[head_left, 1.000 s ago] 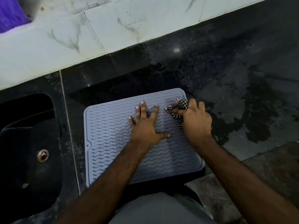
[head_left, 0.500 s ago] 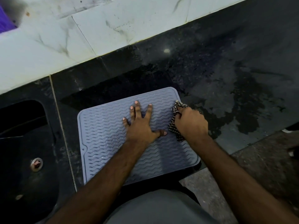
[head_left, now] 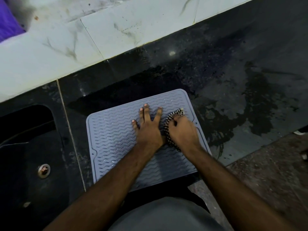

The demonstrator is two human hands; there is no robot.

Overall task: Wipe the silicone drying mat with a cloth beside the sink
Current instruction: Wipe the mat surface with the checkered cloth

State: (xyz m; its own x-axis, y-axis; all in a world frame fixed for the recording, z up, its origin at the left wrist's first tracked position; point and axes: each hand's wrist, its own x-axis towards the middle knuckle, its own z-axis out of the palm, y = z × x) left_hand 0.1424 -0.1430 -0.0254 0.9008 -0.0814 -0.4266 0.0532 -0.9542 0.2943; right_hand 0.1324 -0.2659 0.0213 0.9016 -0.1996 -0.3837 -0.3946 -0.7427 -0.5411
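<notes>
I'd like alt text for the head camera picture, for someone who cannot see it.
A person's right hand grips a checkered cloth on a grey silicone drying mat, while the left hand presses flat on the mat. The mat lies on a dark wet counter, with a black sink to its left.

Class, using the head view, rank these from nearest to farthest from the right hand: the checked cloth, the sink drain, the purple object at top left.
1. Checked cloth: gripped in the right hand, on the silicone drying mat.
2. Sink drain: far to the left, in the dark sink.
3. Purple object: top-left corner, beyond the tiled ledge.
</notes>
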